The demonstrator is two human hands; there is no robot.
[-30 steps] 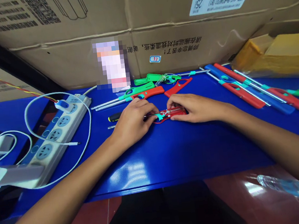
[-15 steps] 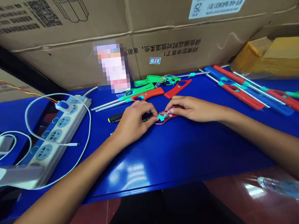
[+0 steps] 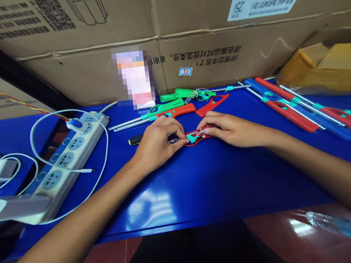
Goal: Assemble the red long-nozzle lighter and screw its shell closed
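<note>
Both hands have drawn closer together since a second ago, the right hand (image 3: 230,130) sliding left so only its fingertips pinch the opened red lighter body (image 3: 199,136) at frame centre on the blue table (image 3: 200,183). Left hand (image 3: 156,143) pinches its teal fitting and metal tube from the left. Behind lie a screwdriver (image 3: 136,139), more long lighters (image 3: 166,109), a power strip (image 3: 67,158) at left, and cardboard boxes (image 3: 208,26) across the top.

A power strip (image 3: 67,158) is lying at the table's (image 3: 201,187) left. Lighters (image 3: 303,110) are lying at the right. More lighters (image 3: 172,106) are lying far centre, in front of cardboard boxes (image 3: 158,36). A screwdriver (image 3: 136,139) is lying left of centre.
</note>
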